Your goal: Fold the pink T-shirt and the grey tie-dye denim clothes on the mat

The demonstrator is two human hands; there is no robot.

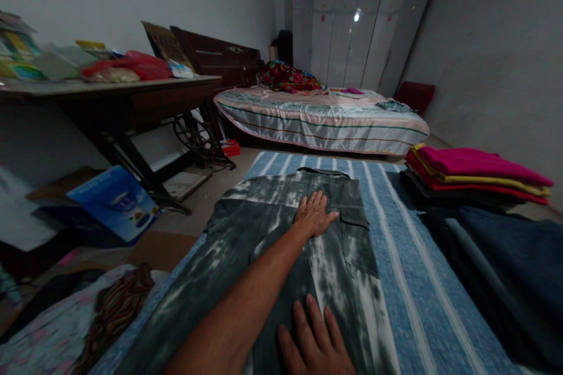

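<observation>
While two hands [314,214] [319,343] lie over one garment [270,225], two clothes piles [479,173] [510,269] nearby.

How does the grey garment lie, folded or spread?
Spread: the garment lies broad and flat over the striped sheet, the left hand on its upper part. Whether its near end is folded, I cannot tell; that runs out of view.

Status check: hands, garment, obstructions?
Left hand open, flat on mottled garment. Right hand open, nearer the camera. Garment spread on striped cloth. Folded clothes to the right, off the garment.
</observation>
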